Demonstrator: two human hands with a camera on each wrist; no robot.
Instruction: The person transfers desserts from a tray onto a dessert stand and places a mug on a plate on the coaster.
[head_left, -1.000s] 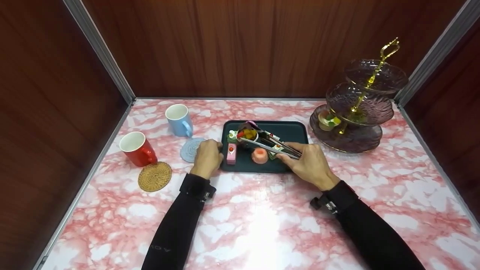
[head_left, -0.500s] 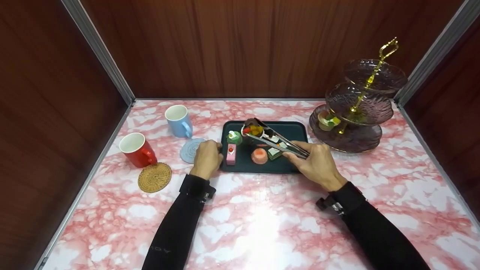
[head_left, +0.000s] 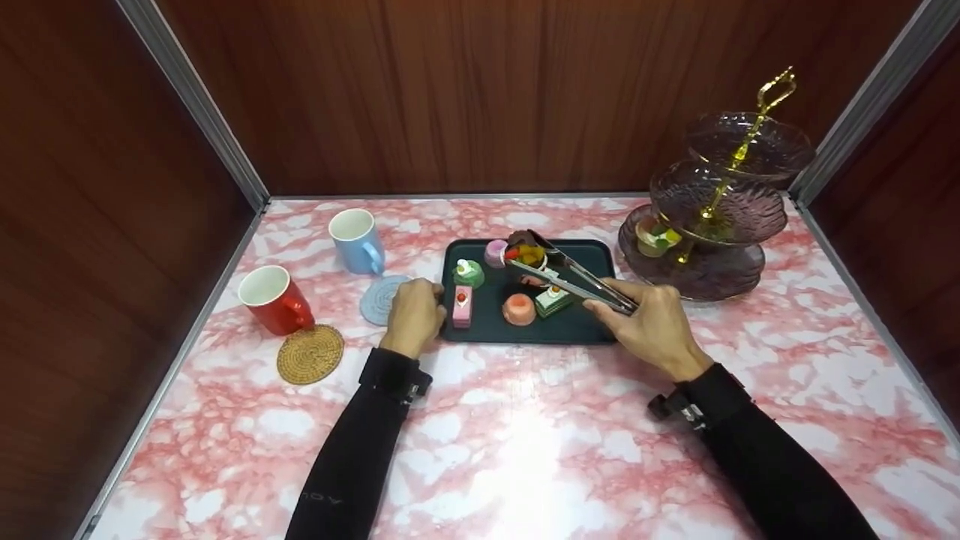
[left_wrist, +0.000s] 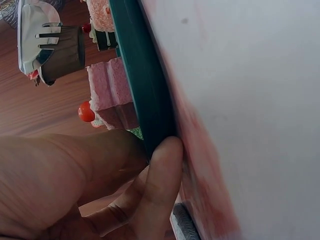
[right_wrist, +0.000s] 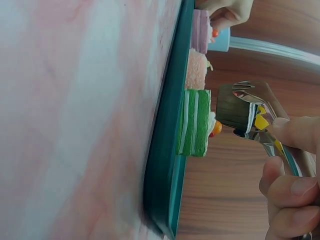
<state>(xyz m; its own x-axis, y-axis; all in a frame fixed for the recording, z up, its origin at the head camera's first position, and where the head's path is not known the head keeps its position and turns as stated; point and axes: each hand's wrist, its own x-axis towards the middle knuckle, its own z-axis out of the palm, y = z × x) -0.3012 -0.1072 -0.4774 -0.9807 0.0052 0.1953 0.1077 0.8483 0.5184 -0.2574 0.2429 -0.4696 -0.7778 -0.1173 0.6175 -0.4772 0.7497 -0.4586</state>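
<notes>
A brown cup-shaped dessert with red and yellow topping (head_left: 529, 256) hangs roughly upright above the 12 o'clock side of a dark green rectangular tray (head_left: 491, 330), clear of it — a level hold that probably protects the topping. Silver metal tongs (head_left: 568, 285) hold it between their tips. The right hand (head_left: 651, 326) has its grip narrow on the tongs, likely squeezing so the cup cannot slip. The left hand (head_left: 415, 316) has its grip pinched on the tray's 9 o'clock rim, presumably steadying it on the pink-and-white marbled bench (head_left: 465, 465). A pink rectangular cake slice (head_left: 463, 309) sits at the tray's 8 o'clock. At 2 o'clock from the tray, a three-tiered purple glassy stand (head_left: 712, 283) bears a pale cup dessert (head_left: 655, 240) at its bottom plate's 10 o'clock edge — where the upper plates leave room, likely why it stands there.
</notes>
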